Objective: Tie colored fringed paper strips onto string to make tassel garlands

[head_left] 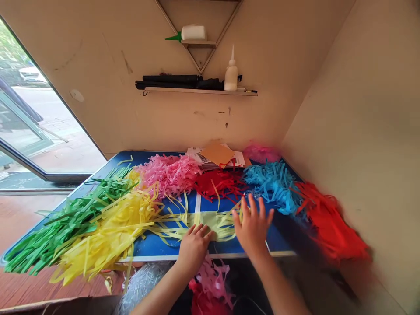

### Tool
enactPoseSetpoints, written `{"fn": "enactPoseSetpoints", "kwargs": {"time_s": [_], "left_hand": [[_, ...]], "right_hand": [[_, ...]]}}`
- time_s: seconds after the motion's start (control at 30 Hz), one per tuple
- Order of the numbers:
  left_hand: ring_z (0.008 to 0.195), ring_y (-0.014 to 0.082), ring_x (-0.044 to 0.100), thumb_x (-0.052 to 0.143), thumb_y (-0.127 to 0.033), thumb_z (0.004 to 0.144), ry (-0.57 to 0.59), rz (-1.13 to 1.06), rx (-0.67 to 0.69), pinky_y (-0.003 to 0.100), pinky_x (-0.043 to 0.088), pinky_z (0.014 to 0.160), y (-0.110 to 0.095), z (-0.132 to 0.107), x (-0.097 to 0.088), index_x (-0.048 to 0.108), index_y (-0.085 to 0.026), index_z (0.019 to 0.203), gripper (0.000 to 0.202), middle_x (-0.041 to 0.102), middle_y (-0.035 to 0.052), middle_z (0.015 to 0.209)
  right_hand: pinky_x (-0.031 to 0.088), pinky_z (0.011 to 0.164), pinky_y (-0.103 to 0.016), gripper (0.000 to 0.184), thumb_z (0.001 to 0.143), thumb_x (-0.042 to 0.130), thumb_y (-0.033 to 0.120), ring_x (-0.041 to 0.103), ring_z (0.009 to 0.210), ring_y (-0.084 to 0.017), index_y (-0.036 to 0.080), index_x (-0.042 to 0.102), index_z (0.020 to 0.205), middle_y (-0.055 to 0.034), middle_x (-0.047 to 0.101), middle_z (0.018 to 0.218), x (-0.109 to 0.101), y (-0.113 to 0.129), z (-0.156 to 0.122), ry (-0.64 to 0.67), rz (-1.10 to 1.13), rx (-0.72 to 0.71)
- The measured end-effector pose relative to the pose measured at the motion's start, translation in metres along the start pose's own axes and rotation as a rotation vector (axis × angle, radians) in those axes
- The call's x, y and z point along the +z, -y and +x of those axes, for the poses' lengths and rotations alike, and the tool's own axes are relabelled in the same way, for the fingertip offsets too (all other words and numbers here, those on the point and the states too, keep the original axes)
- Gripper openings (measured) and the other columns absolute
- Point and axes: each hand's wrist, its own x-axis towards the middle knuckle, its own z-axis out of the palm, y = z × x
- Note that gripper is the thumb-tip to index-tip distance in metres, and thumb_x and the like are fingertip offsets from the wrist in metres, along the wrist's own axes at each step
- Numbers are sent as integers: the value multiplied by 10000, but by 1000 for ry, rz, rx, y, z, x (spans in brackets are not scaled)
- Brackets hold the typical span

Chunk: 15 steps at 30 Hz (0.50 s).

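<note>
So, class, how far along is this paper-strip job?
Done: green pile, yellow pile, pink pile, blue pile, red pile, sorted on the table. In hand: the left hand presses loose pale-yellow strips; the right hand hovers open beside. Left: those strips lie spread out, unpiled.

On a blue table the left hand presses, fingers curled, on a pale yellow-green fringed paper strip lying flat near the near edge. The right hand hovers just right of it, fingers spread wide, over the strip's right end.

To the left lie a heap of yellow paper strips and, farther left, green paper strips. Beyond are pink shreds, dark red shreds, light blue shreds and, at the right, blurred bright red shreds. A brown card piece lies on printed sheets at the far edge. A white glue bottle stands on a wall shelf.
</note>
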Motion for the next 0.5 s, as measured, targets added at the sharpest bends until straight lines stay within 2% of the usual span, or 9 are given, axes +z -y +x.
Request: {"fn": "enactPoseSetpoints", "kwargs": {"time_s": [0.03, 0.1, 0.17, 0.23, 0.3, 0.37, 0.5], "left_hand": [[1246, 252, 549, 507, -120, 882, 1, -20, -5, 452, 385, 1084, -2, 1, -3, 629, -266, 1223, 391, 623, 85, 1312], [1174, 218, 601, 492, -93, 873, -3, -51, -18, 421, 383, 1081, -6, 3, -8, 622, -251, 1210, 394, 670, 84, 1234], [1057, 195, 656, 469, -59, 860, -4, -56, -42, 390, 409, 1041, -7, 3, -13, 622, -224, 1176, 388, 721, 82, 1104], [969, 203, 679, 451, -55, 859, -5, -46, -69, 372, 452, 954, -3, 1, -17, 635, -196, 1119, 348, 737, 90, 1013], [929, 215, 681, 435, -96, 888, -14, -43, -88, 361, 457, 884, 5, -2, -20, 663, -192, 1043, 292, 742, 93, 964], [916, 211, 679, 427, -168, 924, -30, -48, -113, 358, 428, 870, 17, -4, -24, 683, -213, 998, 270, 747, 76, 938], [853, 189, 685, 450, -351, 944, -61, -54, -218, 347, 373, 838, 37, 3, -30, 711, -255, 932, 278, 762, 29, 880]], "right_hand": [[138, 1101, -618, 487, 923, 498, 364, 322, 1370, -372, 164, 488, 1367, -176, 453, 1445, 0, 1, -3, 57, 70, -146], [254, 1092, -493, 506, 873, 562, 322, 486, 1252, -292, 198, 481, 1357, -127, 557, 1358, 6, 3, -10, 279, 229, -447], [338, 1007, -421, 424, 859, 570, 234, 606, 1074, -239, 206, 539, 1280, -93, 666, 1202, 17, 2, -13, 447, 296, -535], [353, 924, -385, 254, 890, 537, 169, 646, 942, -210, 207, 630, 1124, -69, 728, 1023, 27, -4, -10, 493, 285, -500], [340, 875, -360, 171, 929, 519, 176, 652, 883, -193, 212, 676, 987, -54, 744, 924, 31, -12, -2, 506, 285, -490], [332, 855, -339, 178, 948, 517, 211, 650, 864, -181, 220, 691, 912, -35, 747, 898, 29, -16, 7, 521, 298, -462], [358, 811, -281, 227, 957, 489, 266, 660, 857, -166, 246, 709, 903, 2, 748, 869, 24, -10, 21, 583, 221, -224]]}}
